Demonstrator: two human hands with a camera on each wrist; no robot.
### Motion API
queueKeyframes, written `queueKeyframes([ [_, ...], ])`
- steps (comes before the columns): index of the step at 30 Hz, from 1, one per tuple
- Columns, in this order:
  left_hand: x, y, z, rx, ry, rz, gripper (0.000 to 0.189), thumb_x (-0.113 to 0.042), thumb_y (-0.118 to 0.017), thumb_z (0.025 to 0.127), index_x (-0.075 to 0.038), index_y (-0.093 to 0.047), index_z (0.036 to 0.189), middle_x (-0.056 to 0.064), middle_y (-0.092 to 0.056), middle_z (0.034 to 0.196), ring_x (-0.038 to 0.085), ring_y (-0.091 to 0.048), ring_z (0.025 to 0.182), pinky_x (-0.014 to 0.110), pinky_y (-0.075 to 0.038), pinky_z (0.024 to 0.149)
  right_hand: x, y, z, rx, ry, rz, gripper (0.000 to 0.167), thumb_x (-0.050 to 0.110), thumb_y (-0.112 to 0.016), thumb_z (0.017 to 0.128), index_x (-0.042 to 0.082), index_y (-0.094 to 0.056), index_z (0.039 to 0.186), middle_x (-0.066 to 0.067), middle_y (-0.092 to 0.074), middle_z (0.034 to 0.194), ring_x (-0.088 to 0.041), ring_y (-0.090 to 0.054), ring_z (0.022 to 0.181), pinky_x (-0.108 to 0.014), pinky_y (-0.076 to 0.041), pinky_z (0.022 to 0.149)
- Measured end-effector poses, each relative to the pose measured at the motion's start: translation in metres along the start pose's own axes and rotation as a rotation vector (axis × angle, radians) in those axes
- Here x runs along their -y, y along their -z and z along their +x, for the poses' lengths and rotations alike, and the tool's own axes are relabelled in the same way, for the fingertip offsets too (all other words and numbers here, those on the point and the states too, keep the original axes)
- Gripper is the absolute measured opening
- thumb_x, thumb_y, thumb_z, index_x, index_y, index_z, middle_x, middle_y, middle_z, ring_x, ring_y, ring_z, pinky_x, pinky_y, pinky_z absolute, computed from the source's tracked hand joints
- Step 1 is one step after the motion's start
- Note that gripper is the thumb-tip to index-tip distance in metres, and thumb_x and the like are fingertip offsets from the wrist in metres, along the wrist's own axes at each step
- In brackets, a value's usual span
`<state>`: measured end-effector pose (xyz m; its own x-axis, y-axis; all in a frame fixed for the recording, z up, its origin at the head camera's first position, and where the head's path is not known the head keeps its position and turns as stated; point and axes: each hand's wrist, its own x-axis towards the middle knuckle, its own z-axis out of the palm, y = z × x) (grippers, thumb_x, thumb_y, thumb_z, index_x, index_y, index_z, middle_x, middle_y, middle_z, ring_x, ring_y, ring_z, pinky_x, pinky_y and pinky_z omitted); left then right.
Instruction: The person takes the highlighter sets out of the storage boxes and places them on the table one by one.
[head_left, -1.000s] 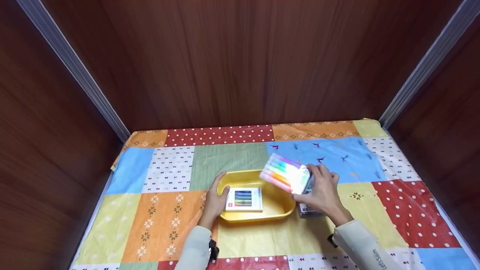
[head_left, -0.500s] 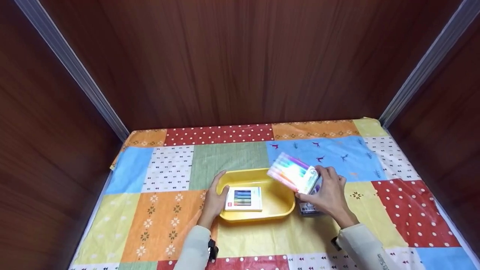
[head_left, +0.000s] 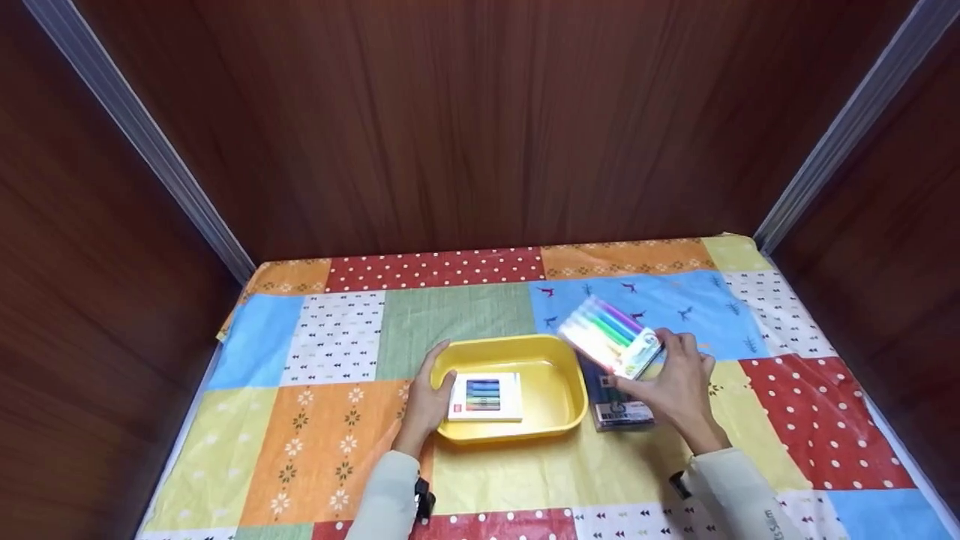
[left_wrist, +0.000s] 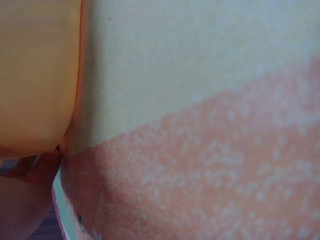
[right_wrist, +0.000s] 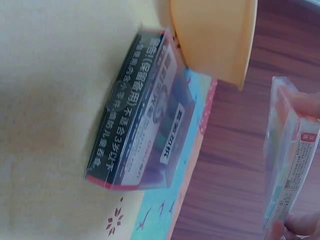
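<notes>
Right of centre in the head view, the right hand (head_left: pixel 679 390) grasps a flat, clear plastic pack of coloured pens (head_left: pixel 611 336) at its right-hand end, thumb on the lower edge, fingers on the upper. The pack tilts in the air, glossy, its barrels running purple, blue and green.

Lower centre, there's the smooth yellow plastic tray with rounded corners (head_left: pixel 551 390), and the left hand (head_left: pixel 426 401) has it by the left rim, thumb over the edge and fingers outside. Inside, on the left, lies a flat white rectangular box with a window of coloured sticks (head_left: pixel 507 397).

Just right of the tray, beneath the pack, sits a see-through plastic box with a dark printed end (right_wrist: pixel 127 110), edged in red up close in the right wrist view. Under it all, a creased patchwork-print cloth (head_left: pixel 457 311); across the top, a dark brown wood-grain panel (head_left: pixel 450 127).

And look at the change: a second ago the pack overlapped the tray's right side; it's shifted rightward, baring more of the see-through box. Tray and left hand have barely budged.
</notes>
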<state>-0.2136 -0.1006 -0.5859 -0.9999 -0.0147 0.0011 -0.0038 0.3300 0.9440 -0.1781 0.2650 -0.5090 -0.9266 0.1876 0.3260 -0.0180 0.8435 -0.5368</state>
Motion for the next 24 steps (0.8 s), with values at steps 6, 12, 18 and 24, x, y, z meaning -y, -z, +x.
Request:
queueKeyframes([
  [6, 0.001, 0.001, 0.0, -0.012, -0.001, 0.004, 0.053, -0.017, -0.056, 0.103, -0.028, -0.043, 0.152, 0.005, -0.039, 0.162, 0.034, -0.031, 0.153, 0.059, -0.024, 0.124, -0.005, 0.004, 0.001, 0.009, -0.059, 0.006, 0.099, 0.042, -0.093, 0.059, -0.004, -0.051, 0.136, -0.025, -0.049, 0.12, -0.038, -0.046, 0.105, -0.049, -0.026, 0.09],
  [12, 0.001, 0.001, 0.001, -0.011, 0.0, 0.006, 0.053, -0.016, -0.056, 0.103, -0.029, -0.043, 0.153, 0.004, -0.039, 0.163, 0.034, -0.032, 0.153, 0.059, -0.026, 0.123, -0.011, 0.006, 0.002, 0.036, -0.11, 0.019, 0.101, 0.041, -0.093, 0.063, -0.005, -0.047, 0.14, -0.025, -0.045, 0.124, -0.038, -0.04, 0.106, -0.044, -0.031, 0.085],
  [18, 0.002, 0.001, 0.0, -0.012, -0.024, 0.015, 0.053, -0.015, -0.056, 0.103, -0.026, -0.043, 0.153, 0.006, -0.039, 0.162, 0.035, -0.032, 0.152, 0.06, -0.026, 0.123, -0.015, 0.009, 0.002, 0.057, -0.169, 0.044, 0.103, 0.041, -0.092, 0.065, -0.006, -0.043, 0.144, -0.026, -0.042, 0.129, -0.039, -0.041, 0.108, -0.045, -0.036, 0.086],
  [24, 0.0, 0.001, 0.0, -0.004, -0.003, 0.01, 0.053, -0.017, -0.056, 0.103, -0.028, -0.042, 0.153, 0.005, -0.039, 0.162, 0.034, -0.032, 0.152, 0.06, -0.028, 0.122, -0.021, 0.012, -0.001, 0.044, -0.212, 0.049, 0.104, 0.042, -0.092, 0.065, -0.007, -0.043, 0.143, -0.026, -0.041, 0.129, -0.041, -0.043, 0.106, -0.045, -0.036, 0.083],
])
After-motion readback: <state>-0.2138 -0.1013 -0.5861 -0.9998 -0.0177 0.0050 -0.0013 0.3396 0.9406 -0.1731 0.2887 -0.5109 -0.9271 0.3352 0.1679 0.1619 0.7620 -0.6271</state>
